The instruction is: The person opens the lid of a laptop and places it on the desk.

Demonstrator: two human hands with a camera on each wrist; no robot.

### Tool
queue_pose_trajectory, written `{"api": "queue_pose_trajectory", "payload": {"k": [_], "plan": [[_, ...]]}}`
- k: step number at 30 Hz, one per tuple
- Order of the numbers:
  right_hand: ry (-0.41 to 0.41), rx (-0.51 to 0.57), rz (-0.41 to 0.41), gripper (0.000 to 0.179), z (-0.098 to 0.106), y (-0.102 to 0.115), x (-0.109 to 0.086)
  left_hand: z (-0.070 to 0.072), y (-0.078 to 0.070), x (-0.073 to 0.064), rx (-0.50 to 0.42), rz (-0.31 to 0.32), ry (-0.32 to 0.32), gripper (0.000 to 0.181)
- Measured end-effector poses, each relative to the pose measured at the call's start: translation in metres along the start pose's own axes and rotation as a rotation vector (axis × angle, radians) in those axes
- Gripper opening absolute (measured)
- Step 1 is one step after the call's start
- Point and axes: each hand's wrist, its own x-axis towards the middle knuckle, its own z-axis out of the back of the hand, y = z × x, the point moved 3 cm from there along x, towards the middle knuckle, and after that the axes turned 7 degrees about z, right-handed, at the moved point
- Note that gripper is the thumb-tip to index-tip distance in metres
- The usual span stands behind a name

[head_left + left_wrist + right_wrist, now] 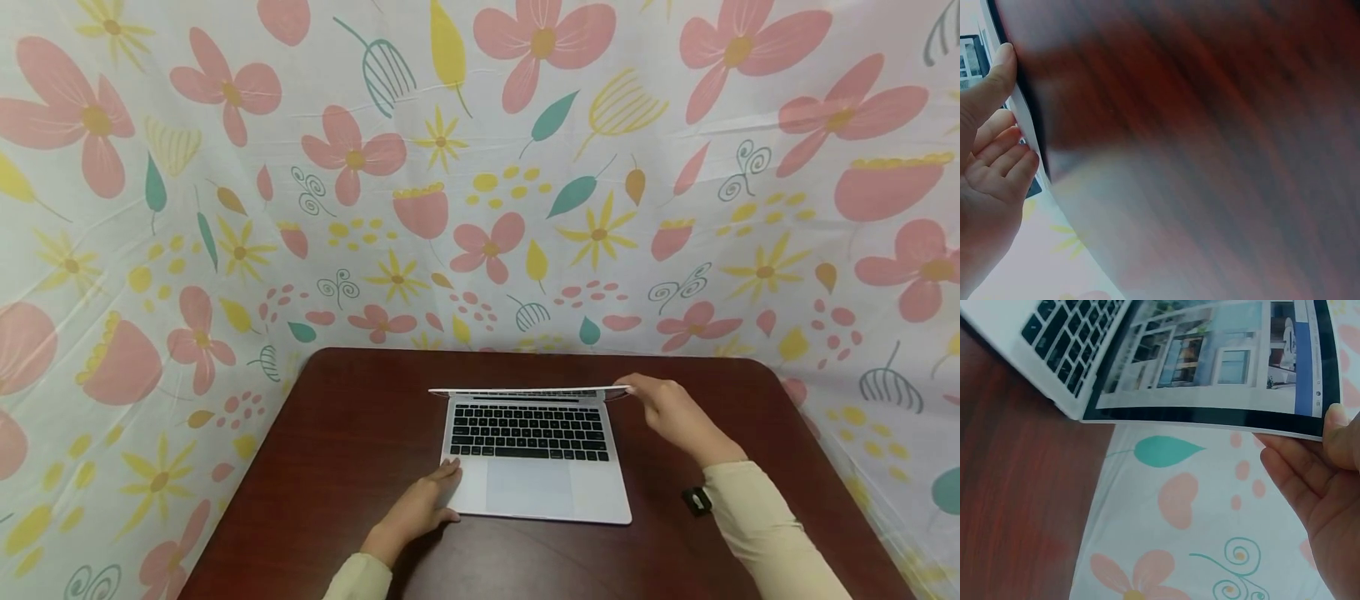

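Observation:
A silver laptop [528, 487] rests on the table, with its black keyboard [531, 431] facing up. Its lid [525, 390] is raised and appears nearly edge-on in the head view. In the right wrist view, the lit screen [1216, 362] displays pictures of buildings. My left hand [420, 504] holds the base's front left corner, its thumb [1002, 69] along the edge and its fingers at the side. At the lid's upper right corner, my right hand [671, 412] pinches the rim, the thumb [1338, 428] on the screen side and the fingers behind.
A small black object [697, 501] with a white mark lies right of the laptop, beside the right sleeve [757, 512]. The dark reddish-brown table [322, 433] has rounded far corners. Behind it and at both sides hangs a flower-patterned cloth [487, 167].

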Motion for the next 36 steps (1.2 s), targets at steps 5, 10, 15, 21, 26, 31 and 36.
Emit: {"api": "queue_pose_trajectory", "payload": {"k": [5,10,15,21,26,31,36], "plan": [[0.036,0.027,-0.061,0.02,0.003,-0.011,0.012,0.0,0.0,0.001,-0.008,0.008,0.004,0.069],[0.034,0.029,-0.099,0.022,0.005,-0.024,0.025,0.0,0.0,0.002,-0.014,0.007,0.002,0.069],[-0.022,0.069,-0.115,0.032,0.004,-0.035,0.035,-0.001,0.0,0.002,-0.013,0.002,0.003,0.068],[-0.145,0.101,-0.141,0.034,-0.003,-0.048,0.045,-0.001,0.0,0.002,-0.015,0.003,0.002,0.068],[-0.239,0.079,-0.183,0.027,-0.011,-0.057,0.052,0.001,0.0,0.002,-0.016,0.011,0.005,0.068],[-0.305,0.094,-0.247,0.025,-0.02,-0.062,0.057,0.001,0.0,0.001,-0.023,0.018,0.014,0.067],[-0.349,0.096,-0.292,0.027,-0.029,-0.067,0.062,0.002,0.0,0.001,-0.03,0.018,0.014,0.067]]}}
